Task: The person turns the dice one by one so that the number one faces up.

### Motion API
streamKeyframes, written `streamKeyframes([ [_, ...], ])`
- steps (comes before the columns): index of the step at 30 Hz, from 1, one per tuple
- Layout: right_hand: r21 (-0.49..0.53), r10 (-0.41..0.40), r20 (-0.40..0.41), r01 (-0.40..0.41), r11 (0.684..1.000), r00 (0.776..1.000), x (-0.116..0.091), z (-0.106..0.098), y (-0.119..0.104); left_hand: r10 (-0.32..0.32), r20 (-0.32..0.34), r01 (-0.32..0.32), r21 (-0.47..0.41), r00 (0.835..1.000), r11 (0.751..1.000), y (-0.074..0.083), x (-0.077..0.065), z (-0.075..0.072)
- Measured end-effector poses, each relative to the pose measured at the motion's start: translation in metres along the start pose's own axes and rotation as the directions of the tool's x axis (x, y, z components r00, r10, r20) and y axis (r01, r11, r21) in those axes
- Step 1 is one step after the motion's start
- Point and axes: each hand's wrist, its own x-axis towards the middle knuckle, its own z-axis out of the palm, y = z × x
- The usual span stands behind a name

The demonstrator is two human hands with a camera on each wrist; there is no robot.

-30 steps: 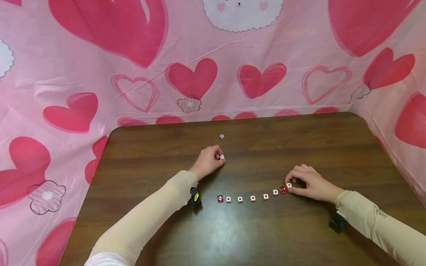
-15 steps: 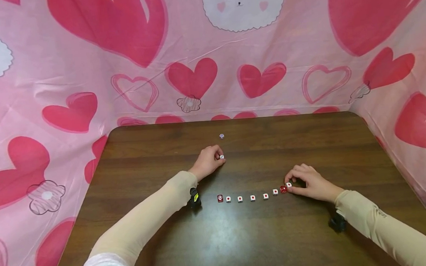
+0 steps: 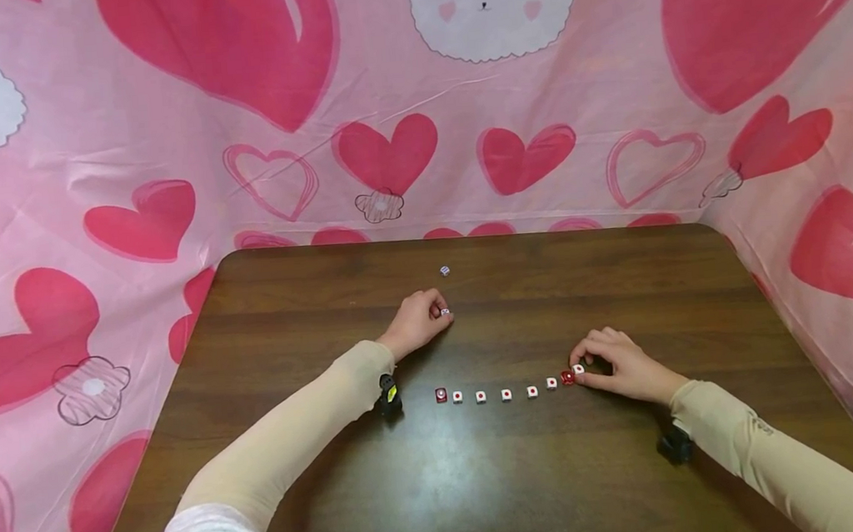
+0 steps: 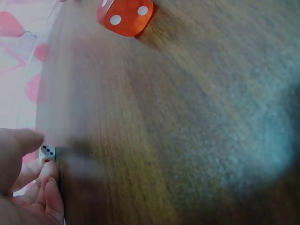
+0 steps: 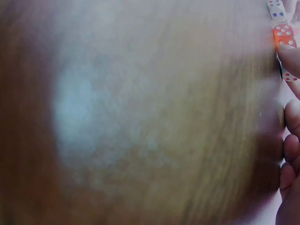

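Between thumb and fingertips my left hand (image 3: 414,325) pinches a small white die (image 3: 445,311), whose dark-blue pips show in the left wrist view on the die (image 4: 47,153). At the right end of a row of dice, my right hand (image 3: 622,367) pinches another white die (image 3: 578,369) with a red pip on top. That die touches a translucent red die (image 3: 567,378), and the right thumb lies against the red one in the right wrist view. Several white dice (image 3: 506,395) with single red pips run leftward, spaced apart, to a second red die (image 3: 441,396).
One more die (image 3: 444,271), white with blue pips, lies beyond the left hand toward the back of the wooden table (image 3: 623,284). Pink heart-print cloth (image 3: 299,176) hangs around the back and sides. Black wrist cameras (image 3: 390,396) sit close to the tabletop.
The white die in my left fingers has turned, showing a different face upward. My right hand and the row of dice have stayed in place.
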Motion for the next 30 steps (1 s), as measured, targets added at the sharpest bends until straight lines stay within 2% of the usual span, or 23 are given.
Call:
streamKeyframes([
  [9, 0.0, -0.002, -0.003, 0.002, 1.0, 1.0, 0.0002, 0.0003, 0.0008, -0.005, -0.005, 0.005, 0.006, 1.0, 1.0, 0.0048, -0.0016, -0.0003],
  [13, 0.003, 0.008, 0.002, -0.008, 1.0, 1.0, -0.0002, 0.0003, 0.0008, -0.026, -0.016, 0.026, 0.003, 1.0, 1.0, 0.0068, -0.0025, -0.0003],
  [18, 0.004, 0.013, 0.005, -0.013, 1.0, 1.0, -0.0005, 0.0004, -0.0002, -0.053, -0.013, 0.053, -0.004, 0.998, 0.999, 0.0052, -0.0033, -0.0001],
  [30, -0.003, -0.004, -0.007, 0.004, 1.0, 1.0, -0.0009, 0.0009, -0.0002, -0.058, -0.002, 0.058, -0.022, 0.998, 0.998, 0.0031, -0.0047, -0.0007],
])
